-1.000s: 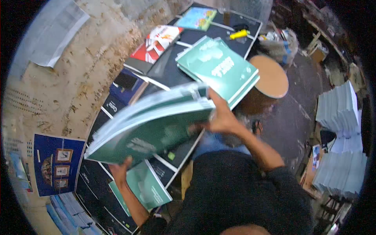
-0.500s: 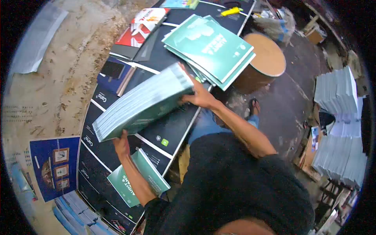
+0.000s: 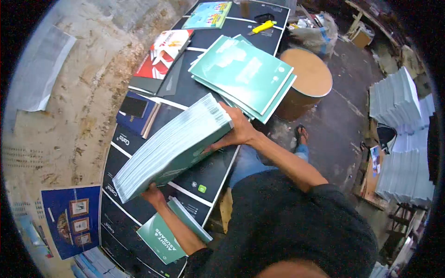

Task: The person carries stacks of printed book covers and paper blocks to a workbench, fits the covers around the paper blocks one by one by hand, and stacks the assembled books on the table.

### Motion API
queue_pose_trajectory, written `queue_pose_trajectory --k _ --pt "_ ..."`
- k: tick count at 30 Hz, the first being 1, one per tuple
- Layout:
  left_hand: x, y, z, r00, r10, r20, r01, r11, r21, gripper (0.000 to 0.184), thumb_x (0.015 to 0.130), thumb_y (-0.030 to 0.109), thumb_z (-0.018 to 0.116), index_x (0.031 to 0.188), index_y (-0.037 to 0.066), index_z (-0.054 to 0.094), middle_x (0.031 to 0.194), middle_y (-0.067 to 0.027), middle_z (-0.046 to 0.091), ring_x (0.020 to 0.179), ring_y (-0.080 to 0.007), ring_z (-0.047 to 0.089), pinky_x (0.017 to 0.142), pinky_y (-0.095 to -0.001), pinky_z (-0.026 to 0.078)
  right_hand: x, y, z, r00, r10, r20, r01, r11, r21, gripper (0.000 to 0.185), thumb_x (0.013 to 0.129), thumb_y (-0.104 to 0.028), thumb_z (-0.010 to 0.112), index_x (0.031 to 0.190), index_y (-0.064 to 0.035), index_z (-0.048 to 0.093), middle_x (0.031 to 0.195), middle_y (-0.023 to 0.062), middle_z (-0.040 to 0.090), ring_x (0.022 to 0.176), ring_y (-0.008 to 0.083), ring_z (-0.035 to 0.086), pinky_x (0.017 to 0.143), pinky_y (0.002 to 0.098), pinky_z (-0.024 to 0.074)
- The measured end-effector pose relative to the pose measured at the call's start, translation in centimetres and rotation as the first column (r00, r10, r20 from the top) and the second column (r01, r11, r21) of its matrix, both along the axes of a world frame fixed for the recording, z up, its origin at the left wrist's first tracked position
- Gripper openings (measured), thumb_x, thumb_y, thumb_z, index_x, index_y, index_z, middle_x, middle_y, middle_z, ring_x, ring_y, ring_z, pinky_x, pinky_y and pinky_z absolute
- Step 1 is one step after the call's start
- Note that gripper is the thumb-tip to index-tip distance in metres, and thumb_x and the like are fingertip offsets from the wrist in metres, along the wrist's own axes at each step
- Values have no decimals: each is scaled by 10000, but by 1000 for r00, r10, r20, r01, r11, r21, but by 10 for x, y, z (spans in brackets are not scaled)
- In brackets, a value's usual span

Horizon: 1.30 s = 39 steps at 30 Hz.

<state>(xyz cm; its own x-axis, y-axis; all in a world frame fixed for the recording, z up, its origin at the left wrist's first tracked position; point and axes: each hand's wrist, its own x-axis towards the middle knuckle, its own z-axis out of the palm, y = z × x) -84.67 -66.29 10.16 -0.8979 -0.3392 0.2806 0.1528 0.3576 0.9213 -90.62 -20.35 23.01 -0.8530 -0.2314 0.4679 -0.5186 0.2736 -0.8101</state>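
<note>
A thick stack of green-covered books (image 3: 169, 146) is held tilted above the black table, its white page edges facing up and to the left. My right hand (image 3: 238, 126) is wrapped round the stack's far right end, thumb along the green cover. At the lower left end, my left hand (image 3: 154, 195) grips from beneath, with some fingers hidden. Under my left forearm lie green "Audit & Asurans" books (image 3: 160, 238). Just beyond my right hand sits a pile of similar green books (image 3: 243, 74).
On the black table (image 3: 190, 185) also lie a red-and-white book (image 3: 162, 53), a dark phone (image 3: 133, 106) on a blue book, a yellow cutter (image 3: 262, 28) and a colourful booklet (image 3: 207, 15). A round drum (image 3: 308, 74) stands beside the table. Tall paper stacks (image 3: 403, 178) stand at right.
The held stack and both hands sit lower in view, but the table and its books have shifted down too as the camera moved. Both hands keep hold of the stack.
</note>
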Motion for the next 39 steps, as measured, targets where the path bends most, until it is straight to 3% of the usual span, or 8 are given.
queue_pose_trajectory --k 4,7,16,23,25,29,35,39 --pt "21 -12 -37 974 193 -118 -226 812 -538 650 682 29 811 1260 -52 525 1228 -149 605 1103 -293 581 1020 -425 432 12 -3 -17 996 -49 79 45 997 58 966 528 -367 950 1319 -27 512 1171 163 626 1106 308 618 931 380 496" --pt "33 51 86 983 89 163 0 878 -478 545 715 13 806 1199 -62 567 1139 -150 639 1059 -286 593 979 -401 440 21 13 5 996 -28 85 20 996 90 977 588 -391 911 1363 -22 443 1244 220 597 1127 375 596 990 417 456" --pt "38 49 52 981 86 174 -83 996 -20 365 898 66 659 1209 -98 565 1171 -176 624 1034 -245 608 895 -355 483 46 16 -2 944 159 290 -143 987 -74 970 874 -255 737 1562 -54 84 1602 215 185 1454 300 265 1168 383 239" --pt "36 98 93 988 122 89 -116 990 -76 381 901 269 729 1047 -53 588 1120 -180 639 987 -266 594 928 -388 459 30 15 -2 988 136 67 -140 989 55 982 869 -286 728 1559 -51 69 1534 274 299 1350 351 438 1115 375 343" --pt "37 105 101 945 267 189 -255 963 -88 358 864 1 670 1188 -104 560 1156 -171 631 1015 -226 612 888 -344 480 39 10 -4 986 90 138 -95 995 29 1003 873 -292 725 1558 -44 36 1556 271 251 1400 352 360 1137 375 305" --pt "34 114 118 900 345 267 -279 925 -257 379 858 7 688 1197 -94 552 1153 -160 633 1014 -219 610 890 -337 470 41 11 4 959 134 250 -137 991 -6 1010 868 -258 726 1561 -52 21 1587 242 203 1437 349 304 1164 389 253" --pt "35 94 96 894 215 394 -202 976 -76 429 843 60 742 1205 -67 550 1145 -155 627 1030 -224 602 919 -328 453 43 9 11 945 103 311 -123 991 45 1009 853 -250 741 1561 -51 51 1583 231 228 1444 331 295 1170 384 237" --pt "33 92 85 976 171 134 -177 984 32 545 751 149 852 1186 -31 578 1176 -151 617 1037 -229 608 909 -340 474 42 8 16 949 -5 317 -24 996 88 1009 795 -275 800 1545 -29 172 1526 243 345 1396 322 382 1149 386 280"
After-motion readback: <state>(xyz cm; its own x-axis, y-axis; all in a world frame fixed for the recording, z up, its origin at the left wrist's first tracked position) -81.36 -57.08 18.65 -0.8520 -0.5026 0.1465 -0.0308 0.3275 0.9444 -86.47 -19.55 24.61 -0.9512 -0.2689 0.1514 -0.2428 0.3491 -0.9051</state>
